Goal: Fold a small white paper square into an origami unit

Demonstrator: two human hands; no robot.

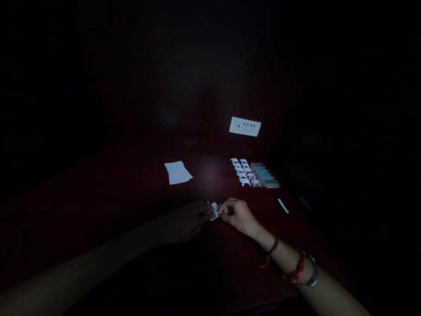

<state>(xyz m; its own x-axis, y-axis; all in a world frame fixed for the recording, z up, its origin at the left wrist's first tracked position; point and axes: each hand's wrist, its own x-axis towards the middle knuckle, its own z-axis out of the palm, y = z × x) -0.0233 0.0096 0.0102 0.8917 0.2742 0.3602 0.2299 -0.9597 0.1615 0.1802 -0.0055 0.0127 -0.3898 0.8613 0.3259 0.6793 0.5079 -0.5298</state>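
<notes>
Between my two hands is a small folded piece of white paper (pixel 215 212), just above or on the dark red table. My left hand (pixel 189 221), in shadow with a ring on one finger, pinches its left side. From the right, my right hand (pixel 239 216) grips the paper's other side between thumb and fingers. Fine details of the folds are too small and dim to make out. Beyond my right hand, several small folded paper pieces (pixel 240 171) lie in rows. A stack of white paper sheets (pixel 178 172) lies farther off to the left.
A phone-like object (pixel 265 175), its face pixelated, lies against the folded pieces. To the right is a narrow white paper strip (pixel 283 206), with a dimmer strip (pixel 305 202) past it. A white wall socket (pixel 245 126) sits behind the table (pixel 210 259). The surroundings are very dark.
</notes>
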